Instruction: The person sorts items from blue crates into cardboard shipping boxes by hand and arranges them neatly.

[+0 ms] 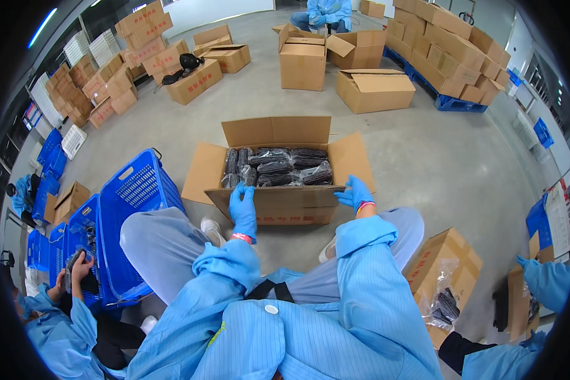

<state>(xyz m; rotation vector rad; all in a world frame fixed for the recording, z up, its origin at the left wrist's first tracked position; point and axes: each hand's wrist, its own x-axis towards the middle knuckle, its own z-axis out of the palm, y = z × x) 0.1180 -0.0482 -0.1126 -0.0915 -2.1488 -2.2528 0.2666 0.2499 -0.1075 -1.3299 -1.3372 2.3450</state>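
Observation:
An open cardboard box stands on the floor between my knees, its flaps spread outward. Inside lie several dark, ridged pieces in clear plastic bags, looking like black corn cobs, packed side by side. In a blue glove, my left hand touches the near edge of the box at its left part, fingertips by a bagged piece. My right hand, also gloved in blue, is at the near right corner with its fingers around the flap's edge. The near flap hangs down the front of the box.
Blue plastic crates stand at my left, beside a co-worker holding a bagged piece. A closed carton with bagged pieces on top is at my right, near another co-worker's gloved hand. Farther off are open boxes and a loaded blue pallet.

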